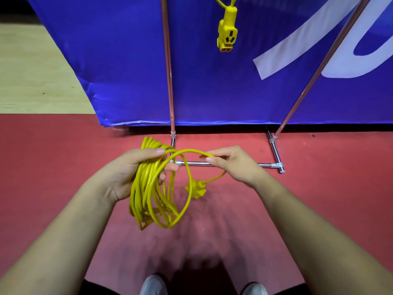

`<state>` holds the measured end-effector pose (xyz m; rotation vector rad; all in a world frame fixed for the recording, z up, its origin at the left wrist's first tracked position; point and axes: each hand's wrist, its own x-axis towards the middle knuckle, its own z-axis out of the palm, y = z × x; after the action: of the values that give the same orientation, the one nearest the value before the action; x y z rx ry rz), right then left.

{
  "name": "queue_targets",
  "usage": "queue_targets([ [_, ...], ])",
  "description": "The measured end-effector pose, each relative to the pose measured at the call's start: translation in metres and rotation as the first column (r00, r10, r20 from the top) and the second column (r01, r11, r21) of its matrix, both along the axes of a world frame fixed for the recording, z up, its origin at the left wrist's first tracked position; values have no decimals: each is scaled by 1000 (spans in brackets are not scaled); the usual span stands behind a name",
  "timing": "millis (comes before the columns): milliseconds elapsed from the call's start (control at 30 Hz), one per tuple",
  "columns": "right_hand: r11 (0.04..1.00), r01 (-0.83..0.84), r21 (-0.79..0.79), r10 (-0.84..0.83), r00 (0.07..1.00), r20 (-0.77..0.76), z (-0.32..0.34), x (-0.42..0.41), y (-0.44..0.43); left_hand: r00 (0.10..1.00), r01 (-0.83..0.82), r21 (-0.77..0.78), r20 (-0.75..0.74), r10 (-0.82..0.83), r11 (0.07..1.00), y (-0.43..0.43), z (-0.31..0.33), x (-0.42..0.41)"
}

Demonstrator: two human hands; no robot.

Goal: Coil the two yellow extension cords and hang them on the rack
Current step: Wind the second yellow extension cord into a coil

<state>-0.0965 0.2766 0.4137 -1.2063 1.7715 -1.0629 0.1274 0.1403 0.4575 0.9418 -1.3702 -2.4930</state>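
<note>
Left hand [127,171], held above the red floor [319,209] before the rack [169,81], is curled around the bundled coil [148,194]; the final loop [191,150] is pinched by the right hand [234,167]. Loops may be spilled if that grip is slackened, or the dangling plug [197,189] snagged.

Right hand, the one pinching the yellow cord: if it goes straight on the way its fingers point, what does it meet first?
Probably the left hand, which grips the coiled yellow extension cord; the right hand points across at its fingertips, though depth is unclear.
</note>
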Motion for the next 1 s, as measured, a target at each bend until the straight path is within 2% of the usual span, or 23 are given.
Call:
queue_targets([
  [167,990,-124,-71,110,978,-179,34,32,-10,996,87,-51,28,-86,995,4,-7,-5],
  [267,977,-189,-94,154,943,-295,48,42,-11,982,185,-83,-19,-187,979,10,-7,-8],
  [367,981,-184,-54,164,951,-261,41,32,-6,975,171,-33,-141,-174,985,13,-4,-11],
  [433,981,-172,92,188,958,-215,21,15,1,969,142,17,-205,-136,990,11,-2,-11],
  [533,940,-223,257,244,968,-52,-7,-7,13,967,132,22,-221,-124,991,7,-2,-8],
  [633,944,-213,252,221,975,-5,-12,-10,17,976,125,-17,-177,-126,992,9,-5,-8],
  [733,985,-87,149,88,996,-2,-3,-9,12,989,83,-54,-122,-89,995,5,-1,-4],
  [800,996,-21,88,28,996,-90,6,-11,9,994,82,-85,-71,-88,993,3,1,0],
  [867,994,-59,87,79,965,-249,17,-7,7,990,136,-154,-21,-140,979,7,1,2],
  [933,984,-154,90,177,893,-413,27,7,5,977,209,-214,16,-210,954,15,-1,0],
  [1000,983,-185,13,162,823,-544,35,18,2,966,260,-256,64,-252,931,21,-2,-5],
])
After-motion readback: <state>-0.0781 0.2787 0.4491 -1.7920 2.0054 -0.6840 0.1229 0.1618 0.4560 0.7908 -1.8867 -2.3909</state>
